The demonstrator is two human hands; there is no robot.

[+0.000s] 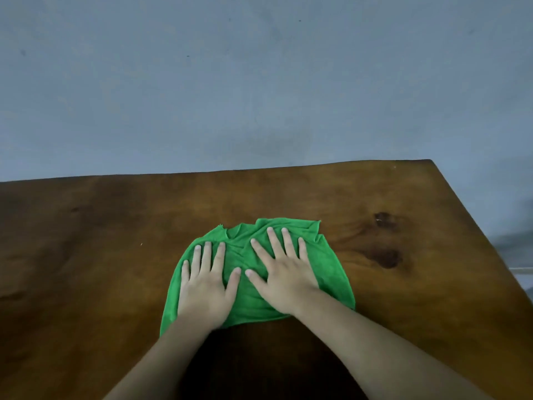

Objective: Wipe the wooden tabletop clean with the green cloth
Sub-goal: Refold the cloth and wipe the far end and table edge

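I see my two hands lying flat on the green cloth (331, 267), and the cloth is lying on the wooden worktop (101, 255). It sits near the middle of the worktop, a bit to the near side. My left hand (206, 290) is open with its fingers spread wide, and it presses down on the left part of the cloth. My right hand (284, 280) is open and spread too, and it presses on the right part. Neither hand is pinching anything. The two thumbs are close to each other but not touching.

The cloth is bunched up at its far edge, with folds and wrinkles there. To the right of it are two dark knots (385, 258) in the wood. I think those are part of the wood, not dirt.

I cannot tell which parts are wiped, because the wood looks the same all over. I guess a lot is left: the far left side, the far edge and the right corner. A gray wall (259, 82) stands behind the worktop.
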